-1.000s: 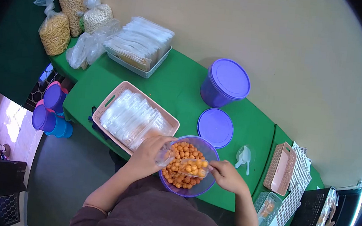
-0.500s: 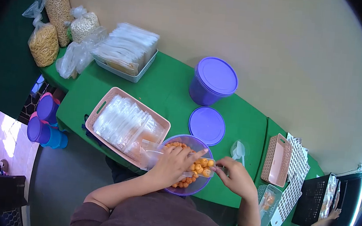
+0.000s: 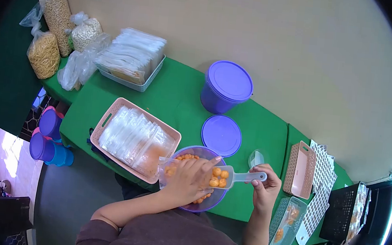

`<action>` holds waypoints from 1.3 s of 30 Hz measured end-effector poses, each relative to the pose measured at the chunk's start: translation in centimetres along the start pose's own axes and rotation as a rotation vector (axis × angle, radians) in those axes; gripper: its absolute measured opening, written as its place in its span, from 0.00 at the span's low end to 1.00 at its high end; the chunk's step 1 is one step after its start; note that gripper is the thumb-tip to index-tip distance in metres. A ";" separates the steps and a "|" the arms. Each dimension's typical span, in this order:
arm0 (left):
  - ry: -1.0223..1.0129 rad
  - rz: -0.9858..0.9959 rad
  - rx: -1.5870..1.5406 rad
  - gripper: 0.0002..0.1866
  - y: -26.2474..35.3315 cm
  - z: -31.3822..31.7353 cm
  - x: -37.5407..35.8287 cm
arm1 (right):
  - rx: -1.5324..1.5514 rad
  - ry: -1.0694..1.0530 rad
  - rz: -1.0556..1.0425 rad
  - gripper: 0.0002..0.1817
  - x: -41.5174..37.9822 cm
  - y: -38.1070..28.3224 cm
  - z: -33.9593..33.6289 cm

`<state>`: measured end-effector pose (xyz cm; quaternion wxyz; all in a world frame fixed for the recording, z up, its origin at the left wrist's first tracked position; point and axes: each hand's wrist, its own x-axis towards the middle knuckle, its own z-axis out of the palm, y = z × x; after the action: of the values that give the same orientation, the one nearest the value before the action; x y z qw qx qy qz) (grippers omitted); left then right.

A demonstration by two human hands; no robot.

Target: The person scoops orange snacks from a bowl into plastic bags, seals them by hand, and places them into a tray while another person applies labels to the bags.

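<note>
My left hand (image 3: 188, 181) is closed around a clear plastic bag (image 3: 162, 178) with orange ball snacks in it. The bag lies level over a purple bucket (image 3: 219, 201), which holds more orange snack balls (image 3: 188, 157). In my right hand (image 3: 268, 185) is the handle of a clear scoop (image 3: 240, 176). Several orange balls (image 3: 219, 177) sit in the scoop, whose front end is beside my left fingers at the bag; its tip is hidden. A round clear dish (image 3: 256, 157) with a white utensil in it stands just beyond my right hand.
A pink basket of clear bags (image 3: 112, 109) stands at left; a purple lid (image 3: 221, 135) and lidded purple bucket (image 3: 227, 88) lie beyond. A green basket (image 3: 276, 229) with filled bags, a pink basket (image 3: 299, 170) and a black crate (image 3: 338, 212) are at right, near another person.
My right hand has moved right and slightly up, from the orange balls to the scoop's handle, which now shows. The bag stays in my left hand.
</note>
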<state>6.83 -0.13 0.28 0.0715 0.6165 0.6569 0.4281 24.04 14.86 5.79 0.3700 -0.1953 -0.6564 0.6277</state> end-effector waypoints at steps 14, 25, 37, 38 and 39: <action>0.208 0.029 -0.144 0.36 -0.6 -0.5 0.8 | 0.185 0.443 -0.098 0.14 -0.5 0.3 -1.3; 0.114 -0.283 -1.207 0.15 -3.0 -5.1 1.3 | -0.652 -0.108 0.019 0.14 -0.4 2.7 3.2; 0.238 -0.571 -1.019 0.11 -0.9 -1.8 0.0 | 0.153 0.089 0.188 0.06 -1.0 3.8 8.8; 0.262 -0.584 -1.043 0.11 -0.9 -1.7 0.0 | 0.082 0.042 0.215 0.06 -1.1 3.9 8.9; 0.260 -0.585 -1.043 0.11 -0.9 -1.8 -0.1 | 0.081 0.044 0.216 0.06 -1.2 4.1 8.8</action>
<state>5.08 -0.92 0.78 0.3978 0.2367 0.5060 0.7278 17.52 8.61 2.04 0.3222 -0.2633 -0.5973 0.6857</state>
